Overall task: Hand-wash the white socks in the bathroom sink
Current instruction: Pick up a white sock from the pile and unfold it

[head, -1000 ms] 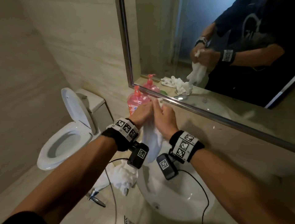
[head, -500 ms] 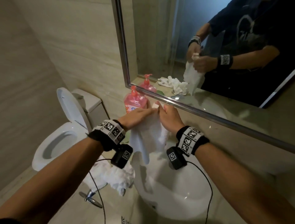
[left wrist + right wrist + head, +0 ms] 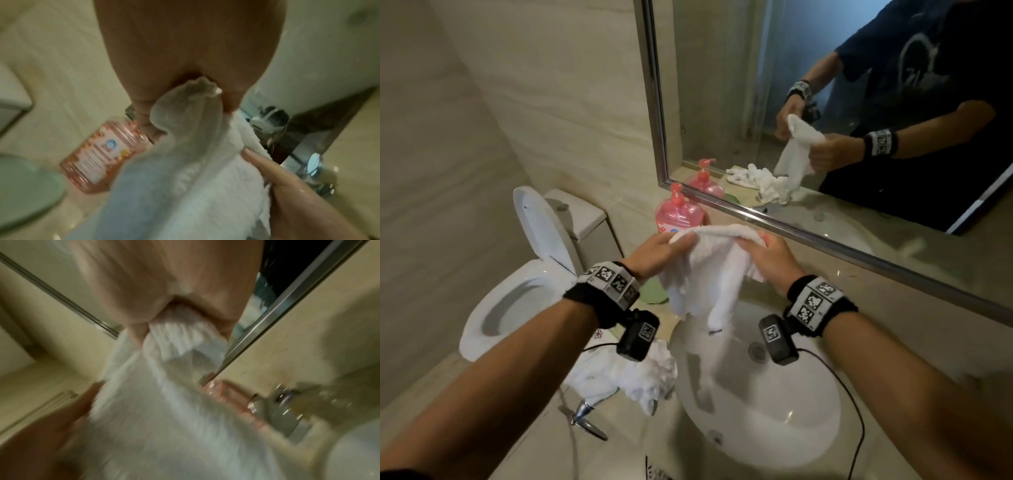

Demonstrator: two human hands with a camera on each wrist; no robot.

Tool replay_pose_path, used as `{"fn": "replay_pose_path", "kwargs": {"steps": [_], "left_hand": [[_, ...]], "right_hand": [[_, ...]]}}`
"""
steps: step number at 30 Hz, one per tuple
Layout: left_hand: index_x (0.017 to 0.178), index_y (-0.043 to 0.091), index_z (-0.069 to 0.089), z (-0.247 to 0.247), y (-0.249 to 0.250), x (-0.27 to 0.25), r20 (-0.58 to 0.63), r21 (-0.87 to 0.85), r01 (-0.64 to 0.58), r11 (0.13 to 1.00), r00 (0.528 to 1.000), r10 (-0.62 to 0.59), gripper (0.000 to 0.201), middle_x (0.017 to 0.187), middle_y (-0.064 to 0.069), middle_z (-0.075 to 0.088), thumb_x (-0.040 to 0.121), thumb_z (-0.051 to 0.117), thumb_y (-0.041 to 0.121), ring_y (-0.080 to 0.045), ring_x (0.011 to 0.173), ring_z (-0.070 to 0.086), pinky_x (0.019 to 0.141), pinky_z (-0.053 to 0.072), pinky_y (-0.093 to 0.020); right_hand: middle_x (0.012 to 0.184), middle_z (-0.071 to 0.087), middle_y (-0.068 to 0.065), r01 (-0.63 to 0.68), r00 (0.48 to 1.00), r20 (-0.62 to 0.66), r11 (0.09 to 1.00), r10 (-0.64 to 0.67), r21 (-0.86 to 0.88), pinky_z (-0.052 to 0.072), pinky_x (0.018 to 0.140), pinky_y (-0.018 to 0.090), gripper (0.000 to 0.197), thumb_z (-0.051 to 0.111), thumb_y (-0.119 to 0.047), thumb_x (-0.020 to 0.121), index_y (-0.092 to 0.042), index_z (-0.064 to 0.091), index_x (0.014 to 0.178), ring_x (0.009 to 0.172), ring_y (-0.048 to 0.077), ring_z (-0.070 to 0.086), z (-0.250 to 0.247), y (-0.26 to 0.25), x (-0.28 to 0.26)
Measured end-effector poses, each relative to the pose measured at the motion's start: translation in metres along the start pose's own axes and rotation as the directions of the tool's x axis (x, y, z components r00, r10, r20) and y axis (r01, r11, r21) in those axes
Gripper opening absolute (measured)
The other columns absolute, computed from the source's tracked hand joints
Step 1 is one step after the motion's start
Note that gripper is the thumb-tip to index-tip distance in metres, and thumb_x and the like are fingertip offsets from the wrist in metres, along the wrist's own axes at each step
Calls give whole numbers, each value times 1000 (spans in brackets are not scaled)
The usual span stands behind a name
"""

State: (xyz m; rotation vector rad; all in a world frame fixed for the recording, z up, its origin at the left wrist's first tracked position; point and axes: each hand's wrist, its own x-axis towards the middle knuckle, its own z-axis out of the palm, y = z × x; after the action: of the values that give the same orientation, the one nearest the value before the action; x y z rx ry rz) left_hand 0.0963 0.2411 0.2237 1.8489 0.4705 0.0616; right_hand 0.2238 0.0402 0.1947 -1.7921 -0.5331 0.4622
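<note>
Leftmost, a glossy white toilet (image 3: pixel 493 308) stands with its lid raised; beside it a heap of crumpled white socks (image 3: pixel 626 373) lies on the smooth beige counter (image 3: pixel 541 442). The left hand (image 3: pixel 654 255) pinches one end of a nubby white sock (image 3: pixel 709 274), the right hand (image 3: pixel 770 260) grips the other end, the fabric stretched between them and drooping above the round porcelain sink (image 3: pixel 756 411). Behind stands a ribbed pink soap bottle (image 3: pixel 678 216).

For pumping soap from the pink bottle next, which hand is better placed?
Probably the left hand: the pink soap bottle stands just beyond it, while the right hand is farther off. Both grip the sock.
</note>
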Motion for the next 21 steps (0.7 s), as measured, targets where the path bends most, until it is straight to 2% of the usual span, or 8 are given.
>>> {"fn": "replay_pose_path", "kwargs": {"steps": [2,4,8,10,12,15,18,21], "left_hand": [[93,10,73,18,11,2,-72,-162,30,986,997,-42,46,84,-2,74,98,51,49,-19,75,70,66,56,-28],[102,6,71,34,22,5,-95,-261,39,964,993,-66,46,100,-13,74,99,50,46,-29,94,71,85,58,-42],[106,4,67,49,35,1,8,-234,40,971,999,-40,54,104,-20,71,99,43,52,-34,96,71,85,59,-44],[101,7,66,45,38,2,-64,-183,1,983,998,-13,46,104,-16,70,102,40,46,-33,101,68,93,55,-46],[103,3,64,41,37,3,-73,-185,26,982,997,-40,43,102,-16,68,103,41,39,-33,99,66,97,53,-48],[105,-3,65,39,33,-1,131,-303,118,946,988,-81,48,94,-18,69,101,48,42,-27,78,69,74,60,-35],[92,20,69,19,24,-4,248,137,-45,990,969,10,37,86,2,73,90,59,56,-15,75,70,68,56,-25],[104,21,65,-3,10,1,278,659,-197,725,961,8,39,100,1,70,76,80,43,-20,90,66,83,52,-33]], "right_hand": [[88,75,-1,53,998,-37,997,-51,54,58,67,34,28,64,-48,92,-23,71,103,81,17,71,38,-11,-8],[91,76,-6,88,996,-34,992,-85,93,61,72,29,32,58,-56,93,-28,70,105,85,11,73,64,-25,-13],[72,72,-8,-3,965,-259,989,42,149,56,60,25,36,53,-53,98,-24,68,83,69,5,70,61,-40,1],[66,70,-11,14,978,-209,993,11,118,50,51,20,39,50,-55,98,-23,68,83,60,-1,66,69,-38,-5],[73,72,-5,56,978,-206,996,-42,64,55,57,27,43,48,-56,98,-20,69,85,69,7,70,77,-31,-9],[83,74,3,10,977,-212,998,3,59,59,74,38,42,47,-50,101,-17,69,87,84,21,72,60,-33,-1],[93,75,6,14,999,-45,1000,-14,-4,57,80,39,37,53,-46,100,-13,70,95,86,20,71,41,-28,3],[86,72,4,156,969,228,947,-92,-280,50,65,29,42,70,-55,85,-14,68,94,71,12,66,27,-21,0]]}}
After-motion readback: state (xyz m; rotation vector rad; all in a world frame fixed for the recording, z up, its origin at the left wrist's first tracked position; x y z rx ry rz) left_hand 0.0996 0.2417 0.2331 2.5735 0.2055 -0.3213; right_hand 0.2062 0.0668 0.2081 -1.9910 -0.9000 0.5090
